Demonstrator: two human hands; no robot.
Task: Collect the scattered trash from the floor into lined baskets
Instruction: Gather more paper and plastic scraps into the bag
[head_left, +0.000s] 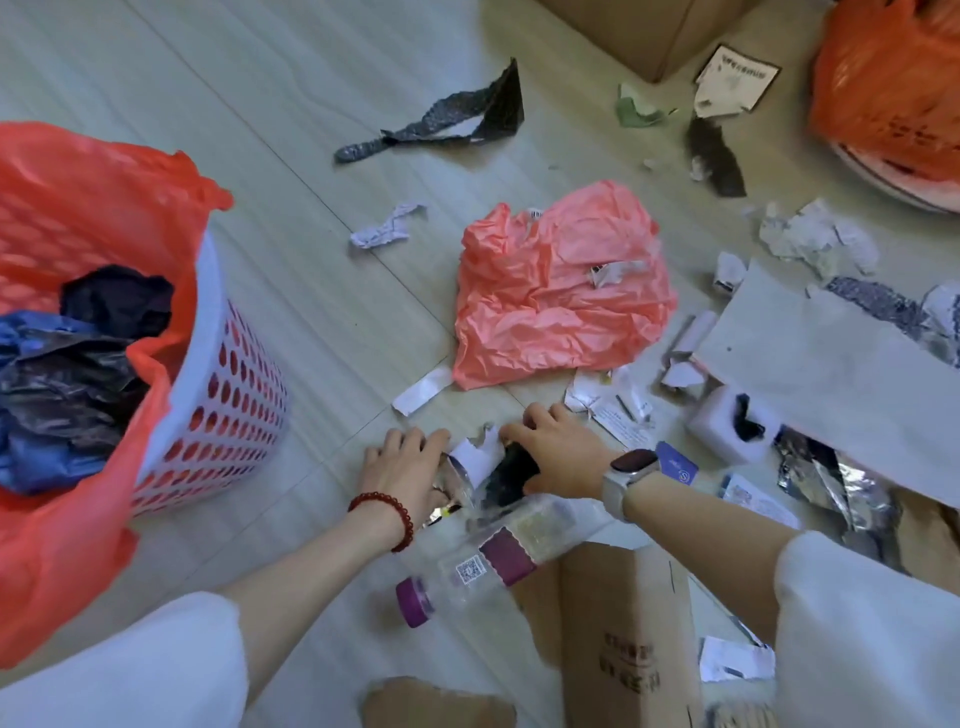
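Both arms reach down — left hand (402, 467) and right hand (553, 454), fingers curled, grip crumpled wrappers (480, 467) between them on the floor (311, 291).

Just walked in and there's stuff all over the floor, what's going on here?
A person is gathering litter. Both hands, left hand and right hand, press together a small pile of paper and dark scraps on the floor. A white basket lined with a red bag, already holding crumpled bags, stands to the left. A pink plastic bag and a clear bottle still lie loose.
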